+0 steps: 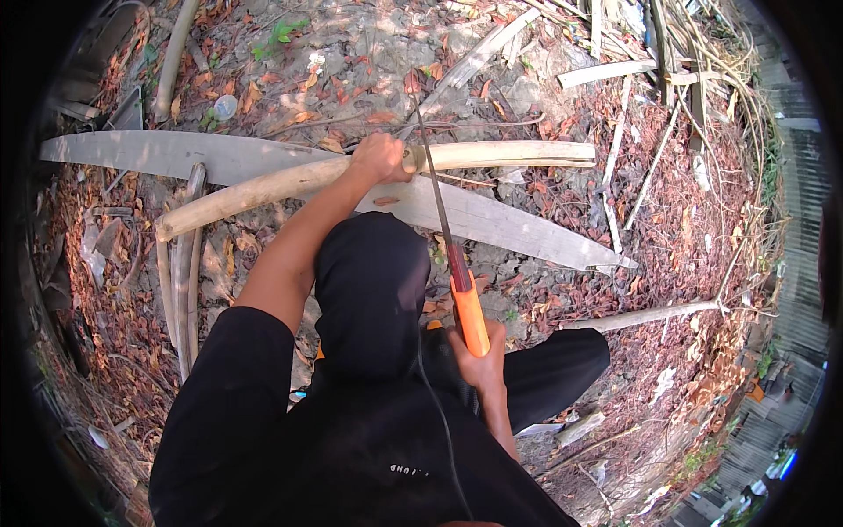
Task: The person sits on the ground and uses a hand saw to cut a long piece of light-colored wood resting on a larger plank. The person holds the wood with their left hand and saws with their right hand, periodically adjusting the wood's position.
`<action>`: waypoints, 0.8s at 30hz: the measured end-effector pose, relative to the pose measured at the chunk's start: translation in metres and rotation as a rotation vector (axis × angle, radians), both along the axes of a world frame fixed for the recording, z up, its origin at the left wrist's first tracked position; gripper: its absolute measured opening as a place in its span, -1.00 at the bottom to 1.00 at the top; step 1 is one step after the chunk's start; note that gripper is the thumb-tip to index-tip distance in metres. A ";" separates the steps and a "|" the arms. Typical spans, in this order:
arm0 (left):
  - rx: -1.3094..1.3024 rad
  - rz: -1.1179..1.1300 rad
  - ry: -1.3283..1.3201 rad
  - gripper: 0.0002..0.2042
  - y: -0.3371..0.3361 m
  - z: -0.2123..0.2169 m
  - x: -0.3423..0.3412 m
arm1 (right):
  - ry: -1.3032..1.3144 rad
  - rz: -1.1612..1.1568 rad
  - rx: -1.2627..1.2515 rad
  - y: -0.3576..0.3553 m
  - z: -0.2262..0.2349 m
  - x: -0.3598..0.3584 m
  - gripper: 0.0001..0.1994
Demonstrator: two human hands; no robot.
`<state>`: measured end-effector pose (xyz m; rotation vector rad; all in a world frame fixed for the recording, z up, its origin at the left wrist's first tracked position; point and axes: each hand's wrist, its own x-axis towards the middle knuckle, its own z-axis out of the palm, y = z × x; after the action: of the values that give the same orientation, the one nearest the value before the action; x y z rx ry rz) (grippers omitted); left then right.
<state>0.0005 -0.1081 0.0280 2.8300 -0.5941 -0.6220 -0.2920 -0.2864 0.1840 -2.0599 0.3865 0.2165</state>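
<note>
A pale, peeled wooden pole point(272, 186), slightly curved, lies crosswise over a long grey plank point(527, 232). My left hand point(380, 159) is closed round the pole near its middle. In my right hand point(483, 353) is the orange handle of a handsaw point(471, 314). Seen nearly edge-on, the saw's dark blade points away from me and crosses the pole just right of my left hand. Whether its teeth have cut into the wood cannot be made out. The right fingers are partly hidden behind the handle.
My black-clad knee point(373, 290) is bent up close to the plank. Sticks point(188, 272) stand under the pole's left end. Dry leaves and scrap wood point(606, 72) litter the ground. Corrugated sheeting point(790, 237) runs along the right, and a branch point(645, 314) lies right of my other leg.
</note>
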 end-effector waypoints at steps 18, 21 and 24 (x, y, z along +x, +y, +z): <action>-0.031 0.009 -0.014 -0.29 -0.007 -0.001 -0.002 | 0.090 0.019 -0.060 0.003 -0.021 -0.003 -0.84; -0.011 -0.005 0.040 -0.28 -0.003 0.008 0.003 | -0.003 -0.075 0.064 0.005 -0.036 0.055 -0.82; 0.035 0.010 0.001 -0.33 -0.002 0.010 0.000 | -0.022 -0.010 0.060 0.003 -0.019 0.014 -0.86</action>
<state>0.0005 -0.1097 0.0377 2.8628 -0.5746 -0.6388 -0.2780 -0.2832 0.1653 -1.9996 0.3725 0.1967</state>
